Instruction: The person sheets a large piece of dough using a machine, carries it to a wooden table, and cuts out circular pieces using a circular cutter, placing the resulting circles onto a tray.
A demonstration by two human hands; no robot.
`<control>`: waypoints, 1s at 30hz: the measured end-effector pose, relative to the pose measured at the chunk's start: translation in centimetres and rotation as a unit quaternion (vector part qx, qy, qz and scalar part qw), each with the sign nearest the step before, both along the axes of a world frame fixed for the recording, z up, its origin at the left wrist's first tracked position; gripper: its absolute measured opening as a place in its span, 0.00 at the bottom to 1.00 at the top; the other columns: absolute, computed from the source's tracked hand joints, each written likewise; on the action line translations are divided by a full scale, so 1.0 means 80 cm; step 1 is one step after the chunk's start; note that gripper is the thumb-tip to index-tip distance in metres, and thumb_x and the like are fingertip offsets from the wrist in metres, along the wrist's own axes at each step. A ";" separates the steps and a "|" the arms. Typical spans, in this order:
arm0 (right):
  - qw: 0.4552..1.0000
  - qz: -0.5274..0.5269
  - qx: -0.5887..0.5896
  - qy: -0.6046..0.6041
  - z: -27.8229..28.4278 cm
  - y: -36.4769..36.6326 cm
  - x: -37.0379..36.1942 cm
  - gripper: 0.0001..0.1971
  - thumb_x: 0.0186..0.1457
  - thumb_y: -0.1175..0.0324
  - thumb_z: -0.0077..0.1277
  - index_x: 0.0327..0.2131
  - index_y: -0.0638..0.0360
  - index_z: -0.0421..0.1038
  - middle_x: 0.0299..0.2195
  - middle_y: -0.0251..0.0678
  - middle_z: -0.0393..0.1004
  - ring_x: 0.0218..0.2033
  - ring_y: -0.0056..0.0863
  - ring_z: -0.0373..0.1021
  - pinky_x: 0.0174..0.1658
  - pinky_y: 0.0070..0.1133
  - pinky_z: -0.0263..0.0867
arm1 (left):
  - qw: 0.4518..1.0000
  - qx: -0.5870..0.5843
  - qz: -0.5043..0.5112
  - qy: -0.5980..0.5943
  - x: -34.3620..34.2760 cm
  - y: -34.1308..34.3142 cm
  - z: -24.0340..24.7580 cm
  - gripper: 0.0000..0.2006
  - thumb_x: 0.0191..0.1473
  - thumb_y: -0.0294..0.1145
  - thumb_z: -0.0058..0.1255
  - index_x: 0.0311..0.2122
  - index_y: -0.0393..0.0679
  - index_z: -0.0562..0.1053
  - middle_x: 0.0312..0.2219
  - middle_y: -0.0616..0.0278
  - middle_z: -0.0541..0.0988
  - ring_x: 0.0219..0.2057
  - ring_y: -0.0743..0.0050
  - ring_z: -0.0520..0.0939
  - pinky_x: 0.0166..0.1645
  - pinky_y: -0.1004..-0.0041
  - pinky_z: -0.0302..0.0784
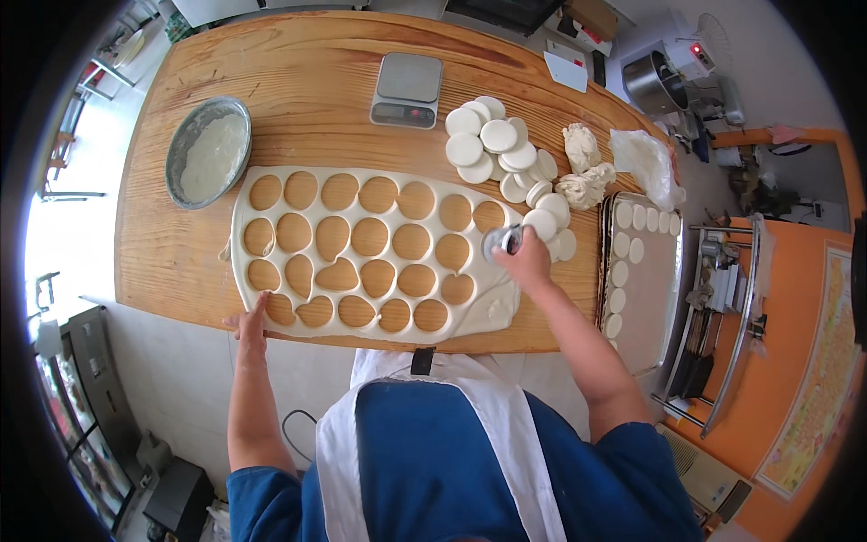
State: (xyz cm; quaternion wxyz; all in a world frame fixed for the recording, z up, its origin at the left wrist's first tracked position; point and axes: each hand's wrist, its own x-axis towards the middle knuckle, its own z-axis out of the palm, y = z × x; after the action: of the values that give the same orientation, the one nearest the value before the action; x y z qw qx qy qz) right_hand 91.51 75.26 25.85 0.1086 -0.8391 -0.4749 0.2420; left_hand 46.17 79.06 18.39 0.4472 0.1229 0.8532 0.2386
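A wide sheet of pale dough (483, 316) lies on the wooden table, with rows of round holes cut through it. My right hand (526, 259) is closed on a round metal cutter (499, 241) at the sheet's right side, beside the last hole of the upper rows. At the near left corner, my left hand (250, 321) rests against the dough's edge, fingers apart and holding nothing. Cut dough rounds (498, 135) lie in an overlapping heap beyond the cutter. Two crumpled lumps of dough (582, 185) sit right of that heap.
A metal bowl of flour (214, 152) stands at the far left of the table (298, 68). A kitchen scale (407, 88) is at the back middle. On the right, a lined baking tray (646, 298) carries several rounds, with a plastic bag (647, 167) by its far end.
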 end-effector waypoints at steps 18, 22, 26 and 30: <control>0.929 0.358 -0.025 -0.088 -0.032 -0.013 0.005 0.19 0.34 0.59 0.52 0.28 0.60 0.59 0.24 0.40 0.69 0.24 0.37 0.67 0.26 0.29 0.63 | 1.000 -0.025 -0.013 0.002 -0.002 -0.005 -0.006 0.63 0.26 0.51 0.61 0.52 0.39 0.22 0.50 0.38 0.36 0.49 0.52 0.54 0.48 0.64 0.61; 0.951 0.297 -0.005 -0.082 -0.025 -0.013 -0.005 0.19 0.33 0.59 0.52 0.28 0.60 0.60 0.24 0.41 0.68 0.25 0.36 0.67 0.27 0.28 0.63 | 0.999 -0.030 -0.017 0.038 -0.026 -0.005 -0.041 0.63 0.27 0.49 0.62 0.51 0.40 0.21 0.50 0.40 0.42 0.45 0.54 0.62 0.42 0.61 0.68; 0.978 -0.092 0.184 0.034 -0.046 -0.059 -0.001 0.19 0.33 0.61 0.53 0.28 0.62 0.61 0.23 0.42 0.68 0.25 0.36 0.67 0.28 0.27 0.63 | 0.999 -0.011 -0.038 -0.001 -0.022 0.001 -0.033 0.61 0.24 0.55 0.61 0.53 0.39 0.29 0.50 0.39 0.41 0.48 0.51 0.55 0.46 0.62 0.61; 0.923 -0.201 0.298 0.135 0.024 -0.090 0.014 0.18 0.33 0.64 0.55 0.28 0.64 0.61 0.25 0.40 0.68 0.25 0.29 0.66 0.30 0.23 0.62 | 0.910 -0.102 -0.207 0.344 0.000 -0.004 -0.012 0.51 0.29 0.53 0.58 0.53 0.36 0.43 0.49 0.38 0.49 0.49 0.50 0.54 0.49 0.62 0.55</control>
State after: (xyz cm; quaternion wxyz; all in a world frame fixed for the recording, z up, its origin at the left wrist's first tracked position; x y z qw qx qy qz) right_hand 92.60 68.07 27.79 0.4630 -0.8051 -0.3277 0.1732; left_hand 46.16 78.74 17.46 0.1752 0.3252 0.9292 -0.0054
